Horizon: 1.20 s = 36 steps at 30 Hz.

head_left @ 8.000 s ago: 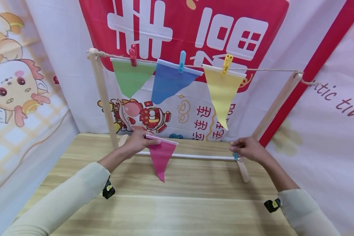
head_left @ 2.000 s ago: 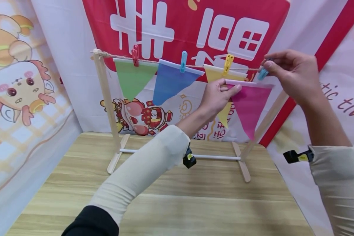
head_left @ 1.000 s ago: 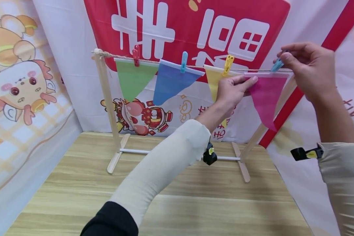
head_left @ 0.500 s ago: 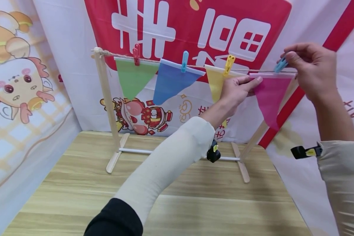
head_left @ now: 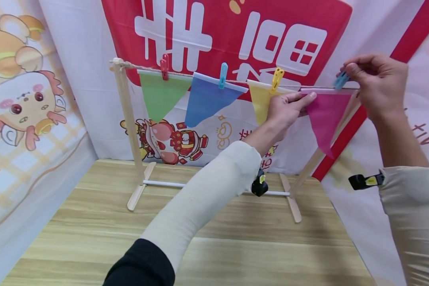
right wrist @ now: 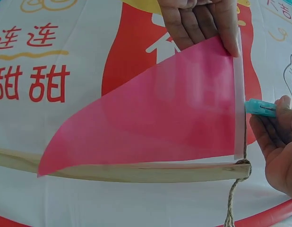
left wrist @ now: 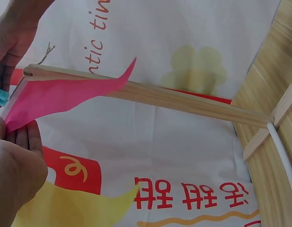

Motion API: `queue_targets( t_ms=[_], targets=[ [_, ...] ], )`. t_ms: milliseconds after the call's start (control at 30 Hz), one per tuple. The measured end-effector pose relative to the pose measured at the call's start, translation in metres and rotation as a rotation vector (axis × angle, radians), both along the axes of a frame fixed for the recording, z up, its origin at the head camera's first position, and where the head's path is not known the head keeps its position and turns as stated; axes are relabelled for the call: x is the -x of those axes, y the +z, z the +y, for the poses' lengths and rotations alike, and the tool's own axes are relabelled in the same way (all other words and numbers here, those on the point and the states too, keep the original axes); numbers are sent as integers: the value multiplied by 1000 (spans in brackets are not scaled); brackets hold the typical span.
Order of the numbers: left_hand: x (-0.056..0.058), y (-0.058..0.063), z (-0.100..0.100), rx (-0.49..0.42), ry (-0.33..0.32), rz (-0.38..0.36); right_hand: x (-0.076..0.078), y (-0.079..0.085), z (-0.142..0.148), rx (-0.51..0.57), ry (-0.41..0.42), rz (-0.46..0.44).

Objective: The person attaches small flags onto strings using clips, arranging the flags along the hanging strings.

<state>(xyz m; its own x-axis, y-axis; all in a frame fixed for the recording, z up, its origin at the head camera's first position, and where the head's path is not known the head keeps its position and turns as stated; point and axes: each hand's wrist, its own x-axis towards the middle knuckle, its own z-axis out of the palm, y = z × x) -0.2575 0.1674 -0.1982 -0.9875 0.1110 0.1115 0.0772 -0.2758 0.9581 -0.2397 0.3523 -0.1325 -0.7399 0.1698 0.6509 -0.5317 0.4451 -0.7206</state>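
My left hand (head_left: 286, 107) pinches the white-hemmed top left corner of a pink pennant (head_left: 327, 119) between thumb and fingers. The pennant hangs point down at the right end of a twine line (head_left: 307, 86), its hem along the twine. My right hand (head_left: 384, 85) pinches a light blue clothespin (head_left: 341, 80) just above that hem. In the right wrist view the tip of the clothespin (right wrist: 260, 108) meets the twine and hem edge; whether it grips them I cannot tell. Left of it hangs a yellow pennant (head_left: 259, 101), partly hidden by my left hand, under a yellow clothespin (head_left: 277, 79).
A blue pennant (head_left: 212, 99) and a green pennant (head_left: 164, 93) hang farther left, clipped by blue and red clothespins. Wooden posts (head_left: 128, 123) carry the twine, joined low by a white rod (head_left: 164, 183). The stand is on a wood-grain table (head_left: 236, 254) before printed cloth.
Both hands have risen from low on the stand to the twine's right end, bringing the pink pennant and blue clothespin. Over the last half second they have barely moved; the clothespin sits slightly more upright.
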Motion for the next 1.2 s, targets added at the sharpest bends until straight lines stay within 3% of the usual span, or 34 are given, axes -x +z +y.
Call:
queue_targets(
  t_ms=[800,1200],
  targets=[
    [1,-3,6,-36,24,-20,11,-10,4,-182,-14,-110],
    [3,-1,5,-24,17,11,7,-5,11,-329,-82,-212]
  ],
)
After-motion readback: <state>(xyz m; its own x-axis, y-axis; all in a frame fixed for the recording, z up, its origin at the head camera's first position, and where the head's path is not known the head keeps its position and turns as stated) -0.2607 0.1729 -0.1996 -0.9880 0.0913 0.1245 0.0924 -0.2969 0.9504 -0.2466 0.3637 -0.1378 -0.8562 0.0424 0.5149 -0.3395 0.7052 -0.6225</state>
